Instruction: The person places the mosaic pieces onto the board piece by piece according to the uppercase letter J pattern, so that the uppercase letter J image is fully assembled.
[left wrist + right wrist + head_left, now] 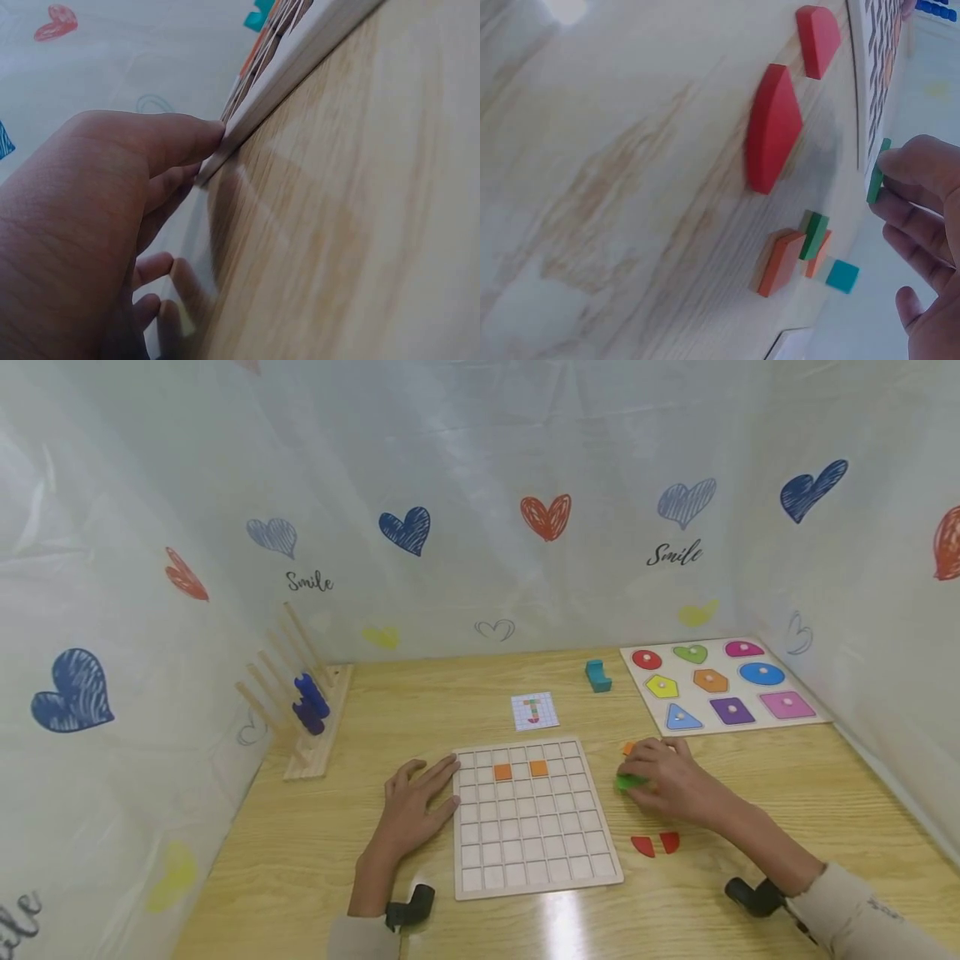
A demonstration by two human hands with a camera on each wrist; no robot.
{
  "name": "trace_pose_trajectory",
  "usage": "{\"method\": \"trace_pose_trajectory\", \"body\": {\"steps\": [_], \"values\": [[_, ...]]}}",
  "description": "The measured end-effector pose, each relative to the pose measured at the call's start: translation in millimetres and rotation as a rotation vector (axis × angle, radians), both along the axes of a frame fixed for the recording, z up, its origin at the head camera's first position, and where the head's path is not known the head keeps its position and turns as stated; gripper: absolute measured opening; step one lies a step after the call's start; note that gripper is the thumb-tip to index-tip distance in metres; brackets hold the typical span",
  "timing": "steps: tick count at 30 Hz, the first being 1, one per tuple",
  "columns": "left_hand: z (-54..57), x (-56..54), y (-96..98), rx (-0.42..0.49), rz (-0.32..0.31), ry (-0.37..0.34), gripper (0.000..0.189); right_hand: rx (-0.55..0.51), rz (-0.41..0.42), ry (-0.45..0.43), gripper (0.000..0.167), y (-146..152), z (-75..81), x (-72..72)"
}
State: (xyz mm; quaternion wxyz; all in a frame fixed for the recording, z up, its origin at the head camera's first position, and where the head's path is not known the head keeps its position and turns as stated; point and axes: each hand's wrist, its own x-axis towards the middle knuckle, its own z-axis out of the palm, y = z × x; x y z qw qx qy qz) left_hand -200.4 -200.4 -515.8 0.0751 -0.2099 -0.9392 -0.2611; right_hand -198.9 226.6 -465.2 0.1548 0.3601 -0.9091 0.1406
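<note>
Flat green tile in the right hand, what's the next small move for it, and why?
I'd probably set the flat green tile in the empty cell between the two orange square tiles: the right hand pinches it, and the left hand touches the pale gridded board's edge, perhaps steadying it.

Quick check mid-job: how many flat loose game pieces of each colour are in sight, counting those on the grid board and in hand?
Orange tiles: 4 (2 on the grid board, 2 on the table)
Green tiles: 2 (1 in the right hand, 1 on the table)
Red pieces: 2 (on the table)
Total: 8 visible
</note>
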Motion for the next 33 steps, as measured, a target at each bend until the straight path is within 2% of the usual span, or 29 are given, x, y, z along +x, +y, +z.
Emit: {"method": "trace_pose_trajectory", "body": {"steps": [9, 20, 28, 33], "values": [[1.2, 0.4, 1.9, 0.001, -0.001, -0.008, 0.055, -0.010, 0.006, -0.033, 0.020, -14.2, 8.9, -6.2], [0.6, 0.1, 0.5, -0.007, 0.005, -0.004, 0.055, 0.004, 0.014, -0.071, 0.023, -29.8, 15.3, -14.2], [3.8, -0.1, 0.9, 0.012, 0.008, -0.031, 0.055, -0.022, 0.068, -0.031, 0.024, -40.3, 15.6, -20.9], [5.0, 1.1, 1.5, 0.012, 0.004, -0.025, 0.055, -0.022, 0.072, -0.033, 0.024, -45.1, 15.3, -24.1]]}}
